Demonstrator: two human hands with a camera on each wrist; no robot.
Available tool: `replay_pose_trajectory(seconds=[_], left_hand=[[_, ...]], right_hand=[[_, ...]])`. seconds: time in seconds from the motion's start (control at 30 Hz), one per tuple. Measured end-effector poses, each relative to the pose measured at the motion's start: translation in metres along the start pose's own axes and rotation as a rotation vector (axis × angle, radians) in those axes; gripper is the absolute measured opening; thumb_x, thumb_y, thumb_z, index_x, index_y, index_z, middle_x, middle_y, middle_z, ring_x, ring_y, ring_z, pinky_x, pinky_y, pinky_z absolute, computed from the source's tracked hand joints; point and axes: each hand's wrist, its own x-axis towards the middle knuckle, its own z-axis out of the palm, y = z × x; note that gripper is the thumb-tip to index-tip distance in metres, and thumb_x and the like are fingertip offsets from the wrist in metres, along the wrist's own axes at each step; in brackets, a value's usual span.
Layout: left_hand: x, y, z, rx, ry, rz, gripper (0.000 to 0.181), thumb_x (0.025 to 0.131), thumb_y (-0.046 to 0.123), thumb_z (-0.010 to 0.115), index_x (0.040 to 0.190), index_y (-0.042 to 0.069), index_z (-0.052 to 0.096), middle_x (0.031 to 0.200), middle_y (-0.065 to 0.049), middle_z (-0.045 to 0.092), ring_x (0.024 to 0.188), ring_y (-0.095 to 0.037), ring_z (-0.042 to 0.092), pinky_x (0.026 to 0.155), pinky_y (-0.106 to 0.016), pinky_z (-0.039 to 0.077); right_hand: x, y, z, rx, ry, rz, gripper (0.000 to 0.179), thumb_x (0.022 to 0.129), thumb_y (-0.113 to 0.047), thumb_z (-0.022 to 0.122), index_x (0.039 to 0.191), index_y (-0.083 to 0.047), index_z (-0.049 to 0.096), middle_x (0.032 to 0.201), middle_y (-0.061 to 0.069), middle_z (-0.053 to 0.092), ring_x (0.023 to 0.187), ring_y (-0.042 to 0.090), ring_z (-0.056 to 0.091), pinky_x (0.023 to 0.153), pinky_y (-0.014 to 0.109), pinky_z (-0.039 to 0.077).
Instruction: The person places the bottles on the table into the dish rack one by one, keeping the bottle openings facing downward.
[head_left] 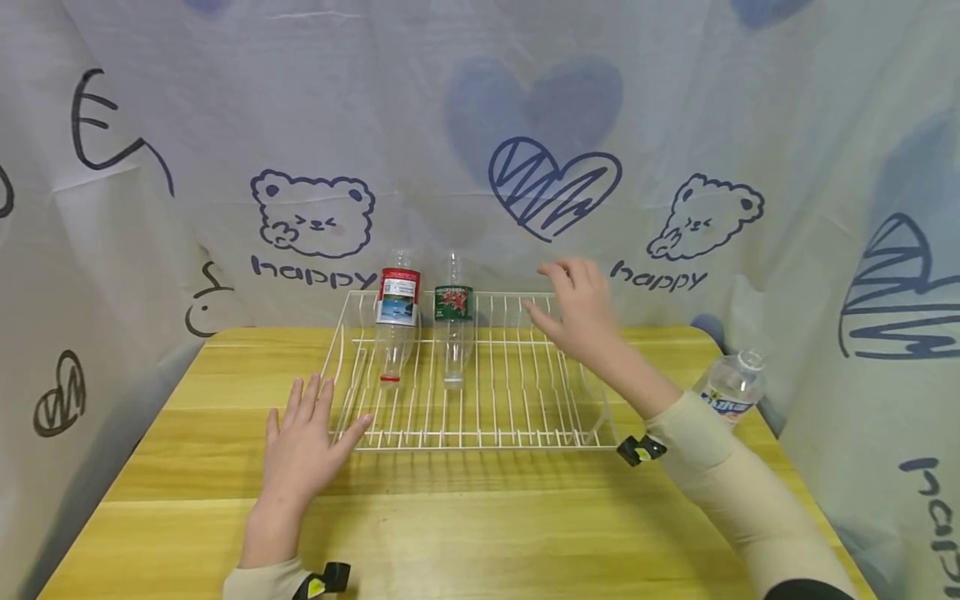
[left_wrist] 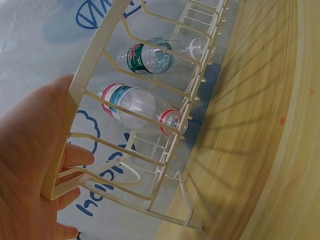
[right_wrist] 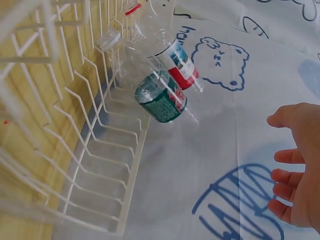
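A white wire rack (head_left: 517, 392) stands on the table and holds two clear plastic bottles, their necks toward me. The left bottle (head_left: 398, 308) has a red, white and blue label; the bottle beside it (head_left: 453, 304) has a green one. My left hand (head_left: 303, 446), fingers spread and straight, lies at the rack's front left corner; in the left wrist view the rack's frame (left_wrist: 95, 55) crosses in front of its fingers. Above the rack's back right part is my right hand (head_left: 581, 312), holding nothing, its fingers loosely bent and apart in the right wrist view.
Another clear bottle (head_left: 738, 383) with a white neck ring stands at the table's right edge, partly behind my right sleeve (head_left: 693, 433). The wooden table (head_left: 480, 525) ends at a hanging cloth (head_left: 420, 100) printed with bears and hearts.
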Motion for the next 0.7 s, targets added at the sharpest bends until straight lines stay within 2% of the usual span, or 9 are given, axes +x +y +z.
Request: replay_pose_trajectory(seconds=[0.1,0.33,0.53,0.7], left_hand=[[0.000,0.000,0.000,0.003,0.003,0.004,0.092,0.093,0.069,0.038,0.155,0.004,0.018,0.164,-0.019,0.009,0.152,-0.040,0.002,0.116,-0.071,-0.001],[0.001,0.001,-0.001,0.006,-0.001,0.004,0.090,0.094,0.068,0.037,0.156,0.005,0.017,0.164,-0.020,0.009,0.152,-0.040,0.002,0.116,-0.070,-0.001],[0.000,0.002,-0.001,0.001,0.002,0.008,0.090,0.094,0.067,0.038,0.156,0.005,0.018,0.163,-0.020,0.009,0.152,-0.041,0.002,0.116,-0.070,-0.001],[0.000,0.001,-0.001,0.005,-0.001,0.005,0.090,0.094,0.068,0.037,0.156,0.005,0.017,0.164,-0.019,0.009,0.152,-0.040,0.002,0.116,-0.071,-0.001]], right_hand=[[-0.013,0.007,-0.007,0.009,0.001,0.020,0.049,0.086,-0.031,0.071,0.123,-0.003,0.056,0.117,0.018,0.055,0.111,0.035,0.048,0.096,0.052,0.042],[-0.048,0.026,-0.017,0.066,0.060,0.046,0.047,0.086,-0.026,0.070,0.121,0.002,0.056,0.114,0.022,0.054,0.106,0.039,0.047,0.093,0.053,0.040],[-0.085,0.041,-0.017,0.078,0.064,0.127,0.048,0.085,-0.025,0.070,0.121,0.003,0.057,0.112,0.023,0.054,0.104,0.038,0.047,0.091,0.052,0.040],[-0.107,0.046,-0.020,0.096,0.053,0.202,0.046,0.085,-0.022,0.071,0.120,0.003,0.056,0.112,0.023,0.054,0.105,0.039,0.047,0.091,0.053,0.040]])
